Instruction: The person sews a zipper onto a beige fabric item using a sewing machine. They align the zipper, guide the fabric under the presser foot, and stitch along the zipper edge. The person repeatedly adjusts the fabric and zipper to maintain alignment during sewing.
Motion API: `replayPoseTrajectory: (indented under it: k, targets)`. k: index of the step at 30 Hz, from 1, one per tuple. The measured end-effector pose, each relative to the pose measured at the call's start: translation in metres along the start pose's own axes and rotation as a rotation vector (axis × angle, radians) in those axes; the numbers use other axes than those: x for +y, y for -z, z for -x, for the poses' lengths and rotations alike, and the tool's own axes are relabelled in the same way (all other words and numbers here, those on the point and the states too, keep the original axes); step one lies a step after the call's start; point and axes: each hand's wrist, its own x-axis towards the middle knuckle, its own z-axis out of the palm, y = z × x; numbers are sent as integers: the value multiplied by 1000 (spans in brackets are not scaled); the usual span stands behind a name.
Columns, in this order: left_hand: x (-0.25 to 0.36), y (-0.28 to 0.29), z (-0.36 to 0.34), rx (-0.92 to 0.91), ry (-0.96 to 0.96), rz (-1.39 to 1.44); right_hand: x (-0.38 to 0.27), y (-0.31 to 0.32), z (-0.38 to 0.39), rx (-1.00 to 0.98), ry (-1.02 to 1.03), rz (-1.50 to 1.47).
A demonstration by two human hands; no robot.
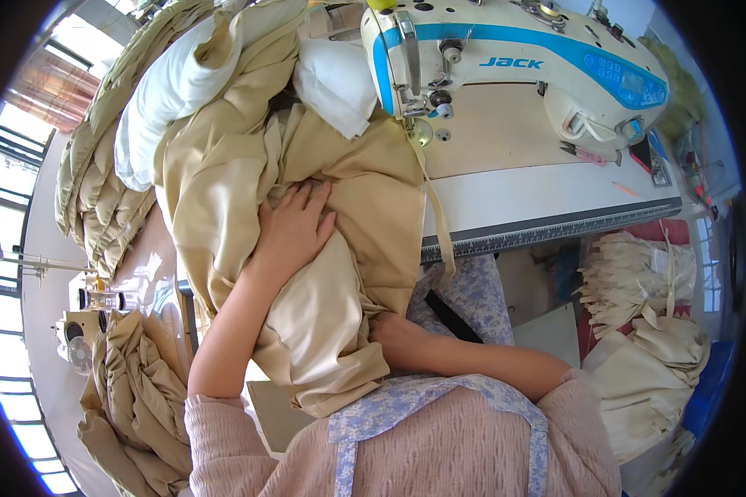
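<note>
A large khaki garment lies bunched over the left part of the sewing table, and part of it hangs toward my lap. Its flat panel reaches up to the presser foot area of a white and blue sewing machine. My left hand rests on the cloth with its fingers spread, pressing on the folds. Lower down, my right hand is tucked at the edge of the hanging cloth; its fingers are hidden behind the fabric. A narrow beige strip hangs from near the needle over the table edge.
White cloth lies by the machine head. Stacked khaki pieces stand at far left, with more cloth below. Pink-handled snips lie under the machine arm. A ruler strip lines the table's front edge. Cream bundles sit at right.
</note>
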Motion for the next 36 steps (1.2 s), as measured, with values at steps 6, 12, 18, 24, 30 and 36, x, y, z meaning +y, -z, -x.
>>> replayPoseTrajectory:
  k: [6,12,18,24,30,36]
  targets:
    - [31,37,35,11,-64,-74,34,-24,68,620,-470,-1076]
    - [73,40,-38,220,-417,203,55,-58,9,856,-359,-1321]
    - [58,-22,-12,-1,-168,-110,23,-18,82,406,-362,-1535]
    - [61,-25,-8,51,-163,-24,44,5,107,526,-777,-739]
    - [78,3,-9,50,-201,-37,98,-30,102,999,-496,-673]
    - [102,17,-37,206,-363,103,18,50,138,729,-326,-438]
